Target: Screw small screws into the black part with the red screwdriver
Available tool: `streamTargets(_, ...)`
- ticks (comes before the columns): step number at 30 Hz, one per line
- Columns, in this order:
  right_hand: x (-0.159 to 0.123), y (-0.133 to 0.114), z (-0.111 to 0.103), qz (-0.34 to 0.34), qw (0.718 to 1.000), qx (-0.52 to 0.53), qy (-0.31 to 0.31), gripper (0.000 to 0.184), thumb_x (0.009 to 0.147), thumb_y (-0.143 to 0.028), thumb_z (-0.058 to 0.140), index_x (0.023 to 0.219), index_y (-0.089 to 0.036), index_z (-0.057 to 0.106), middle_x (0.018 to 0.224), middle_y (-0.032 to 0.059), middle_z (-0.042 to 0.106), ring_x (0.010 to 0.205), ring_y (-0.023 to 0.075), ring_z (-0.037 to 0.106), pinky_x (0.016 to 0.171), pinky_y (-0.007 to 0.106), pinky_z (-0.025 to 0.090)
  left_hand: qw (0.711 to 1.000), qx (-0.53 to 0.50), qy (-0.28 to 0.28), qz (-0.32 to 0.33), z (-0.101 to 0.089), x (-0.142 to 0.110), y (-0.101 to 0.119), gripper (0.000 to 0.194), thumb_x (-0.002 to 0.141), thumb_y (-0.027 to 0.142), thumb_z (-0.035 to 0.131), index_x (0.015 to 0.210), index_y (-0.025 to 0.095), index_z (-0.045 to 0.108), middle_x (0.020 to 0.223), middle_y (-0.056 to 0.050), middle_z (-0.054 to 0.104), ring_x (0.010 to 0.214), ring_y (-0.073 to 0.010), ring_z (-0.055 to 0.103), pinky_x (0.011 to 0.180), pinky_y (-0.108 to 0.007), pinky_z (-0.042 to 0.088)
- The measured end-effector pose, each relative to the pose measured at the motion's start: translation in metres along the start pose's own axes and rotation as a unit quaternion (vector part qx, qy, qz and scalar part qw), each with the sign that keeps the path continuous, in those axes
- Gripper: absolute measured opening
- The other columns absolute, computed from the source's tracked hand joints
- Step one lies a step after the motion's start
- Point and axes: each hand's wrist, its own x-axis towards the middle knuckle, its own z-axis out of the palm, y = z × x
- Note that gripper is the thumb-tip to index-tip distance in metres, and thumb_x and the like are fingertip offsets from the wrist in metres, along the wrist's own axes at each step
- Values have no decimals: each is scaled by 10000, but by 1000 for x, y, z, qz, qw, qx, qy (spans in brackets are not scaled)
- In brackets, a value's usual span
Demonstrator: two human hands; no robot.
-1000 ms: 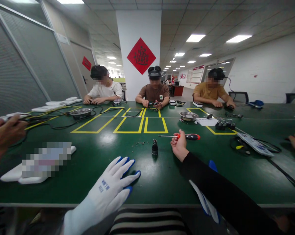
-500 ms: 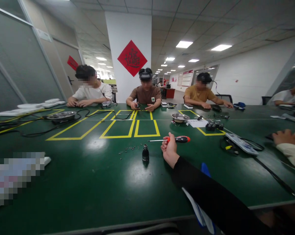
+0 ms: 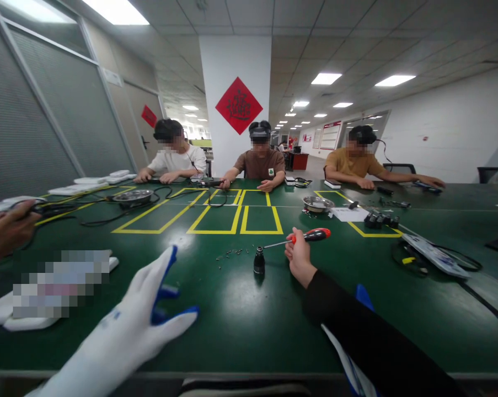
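Observation:
My right hand (image 3: 300, 255), bare with a black sleeve, is closed around a red-and-black screwdriver (image 3: 316, 235). Its thin metal shaft points left and slightly down, with the tip beside the top of a small black, bottle-shaped part (image 3: 259, 261); whether they touch I cannot tell. That part stands upright on the green table (image 3: 215, 325). My left hand (image 3: 149, 309) wears a white glove with blue palm and fingertips. It is open, thumb and fingers apart, to the left of the black part. Several tiny metal pieces, perhaps screws (image 3: 233, 252), lie scattered behind it.
A blue-and-white glove (image 3: 346, 353) lies under my right forearm. Metal bowls (image 3: 318, 204), black parts (image 3: 381, 220), a power strip (image 3: 433, 255) and cables are farther off. A co-worker's hand (image 3: 12, 229) holds cables at left; three people sit opposite.
My gloved left hand has come into view, open, from the lower left. The screwdriver's tip has tilted down and come closer to the black part's top. The view has shifted left.

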Motion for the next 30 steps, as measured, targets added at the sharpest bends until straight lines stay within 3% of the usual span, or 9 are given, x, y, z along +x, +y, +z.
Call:
streamTargets(3, -2, 1, 2, -24, 999, -25, -14, 276, 753, -316, 607, 556, -177, 472, 385, -111, 291, 318, 27, 224, 320, 158, 153, 994, 76, -71, 28, 14, 74, 12, 1038, 699, 681, 595, 1500, 184, 159, 1551, -176, 179, 1375, -416, 263, 1071, -551, 332)
streamTargets(7, 1, 6, 2, -50, 997, -52, -12, 203, 735, -285, 632, 615, -183, 503, 390, -111, 318, 332, 39, 264, 326, 158, 189, 972, 60, -225, 29, 53, 128, 6, 974, 789, 714, 424, 1490, 83, 179, 1533, -224, 192, 1402, -390, 209, 1124, -531, 233)
streamTargets(13, 7, 14, -2, -86, 990, -108, -4, 191, 702, -277, 703, 712, -194, 531, 472, -87, 440, 409, 61, 381, 370, 161, 285, 972, -2, -214, 98, 100, 178, 13, 961, 795, 707, 437, 1493, 105, 167, 1547, -192, 168, 1413, -355, 202, 1143, -476, 221)
streamTargets(19, -6, 20, 2, -67, 977, -186, -79, 227, 671, -324, 750, 660, -172, 581, 517, -45, 501, 478, 93, 457, 446, 204, 357, 968, -59, -209, 124, 116, 195, 19, 909, 805, 687, 453, 1483, 127, 223, 1540, -165, 227, 1404, -347, 238, 1150, -478, 219)
streamTargets(25, -20, 21, 7, -46, 944, -243, -219, 251, 720, -412, 705, 707, -185, 599, 597, -35, 513, 546, 107, 457, 537, 243, 372, 957, -222, -171, 72, 133, 193, 1, 661, 950, 533, 148, 1427, 129, 364, 1489, -94, 372, 1362, -209, 367, 1170, -373, 238)
streamTargets(28, -19, 22, 6, -50, 940, -250, -228, 251, 737, -436, 682, 771, -198, 610, 643, -30, 527, 584, 118, 471, 572, 258, 386, 962, -234, -137, 40, 139, 193, -5, 661, 960, 479, 53, 1430, 124, 353, 1481, -78, 388, 1370, -194, 354, 1171, -395, 228)
streamTargets(30, -17, 23, 4, -45, 942, -247, -223, 255, 736, -440, 682, 792, -200, 613, 636, -30, 519, 584, 122, 469, 567, 261, 381, 966, -231, -114, 22, 136, 190, -6, 648, 955, 494, 122, 1416, 116, 377, 1475, -91, 395, 1369, -214, 355, 1172, -406, 218)
